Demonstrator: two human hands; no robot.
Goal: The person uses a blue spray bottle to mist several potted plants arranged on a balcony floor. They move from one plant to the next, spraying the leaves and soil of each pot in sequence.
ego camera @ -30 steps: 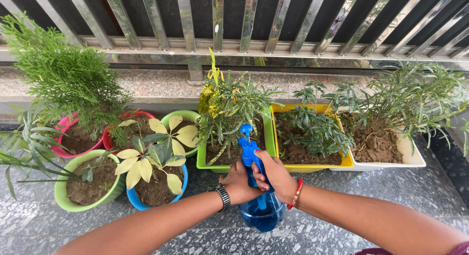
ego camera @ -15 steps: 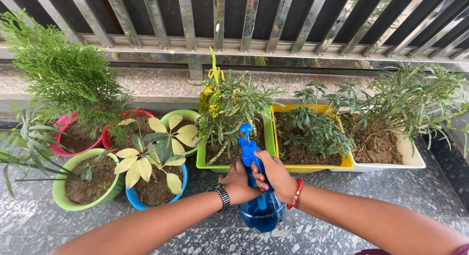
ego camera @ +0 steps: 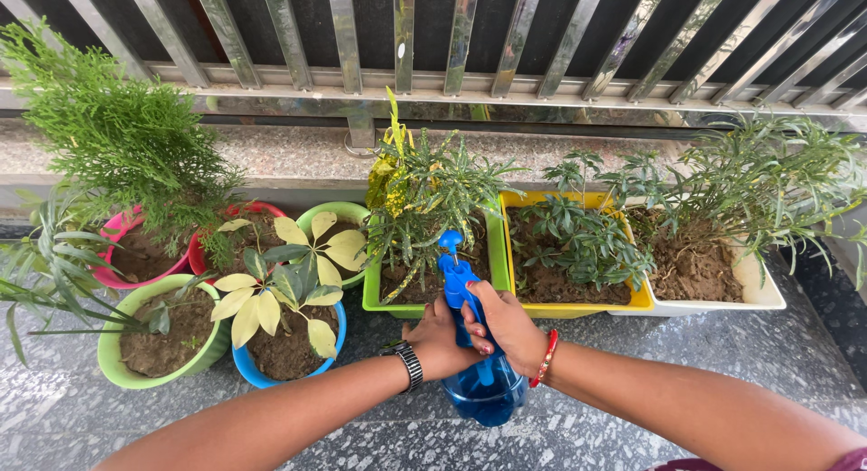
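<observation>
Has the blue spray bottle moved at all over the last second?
No. The blue spray bottle stays in front of the green square pot, nozzle at its near rim, with both hands around it.

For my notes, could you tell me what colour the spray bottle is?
Blue, seen in the head view: spray bottle.

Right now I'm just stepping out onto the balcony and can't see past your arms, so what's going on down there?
A person grips a blue spray bottle with both hands: the left hand at its side, the right hand wrapped around the neck by the trigger. The nozzle points toward the leafy plant in the green square planter. Beside it stand a yellow planter, a white planter and several round pots along the railing.
</observation>
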